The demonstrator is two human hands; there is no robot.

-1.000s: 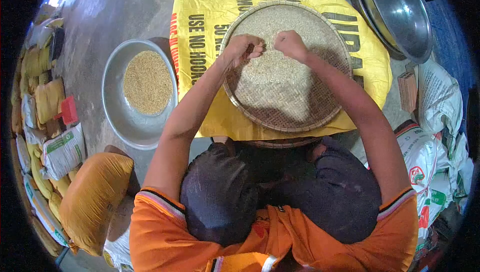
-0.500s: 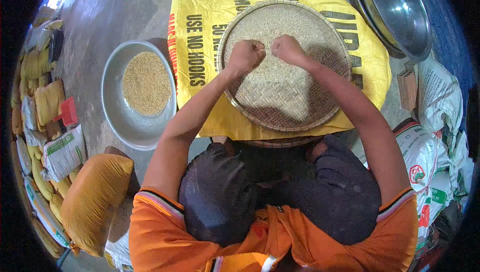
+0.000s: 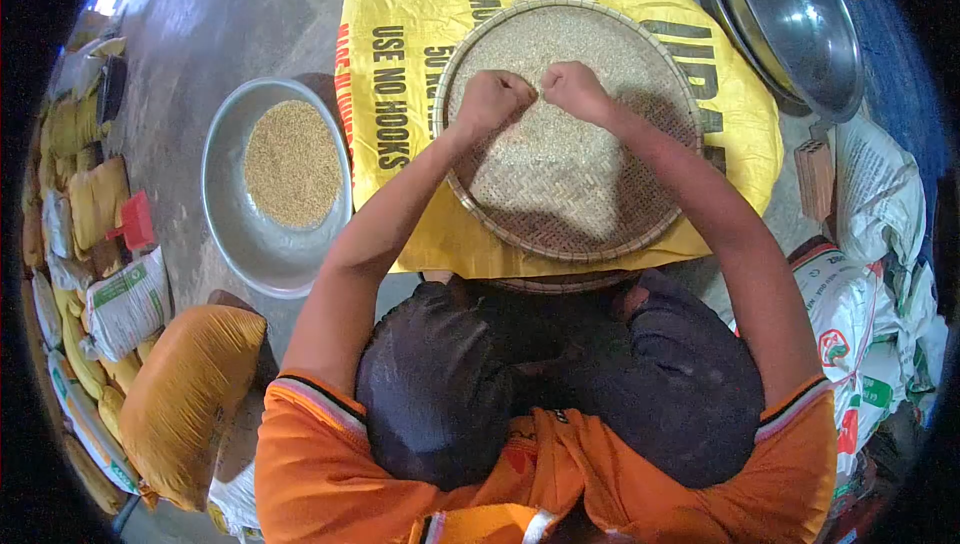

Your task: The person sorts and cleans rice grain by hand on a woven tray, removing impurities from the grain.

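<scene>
Has nudged the left hand (image 3: 492,102) a touch farther across the woven tray (image 3: 585,219) since half a second ago. Has brought the right hand (image 3: 575,92) in beside it, knuckles now almost touching where a small gap showed before. Has left tray, sack and basin where they were.

Keeps both hands curled shut into fists, backs up, pressing down on the grain (image 3: 560,44). Cannot tell whether any of it is gripped inside either fist.

Crouches with knees just near of the tray, which lies flat on a yellow sack (image 3: 410,14) spread on the floor, at the middle of the scene. Round and shallow, woven of pale strips, bound with a thicker rim. Covered with light, fine grain over the far half and around the fists; thinned to bare weave on the near side, where shadow falls.

To the left, just off the sack's edge, a metal basin (image 3: 228,234) with a darker golden heap inside. At far right, stacked steel bowls (image 3: 800,14).
</scene>
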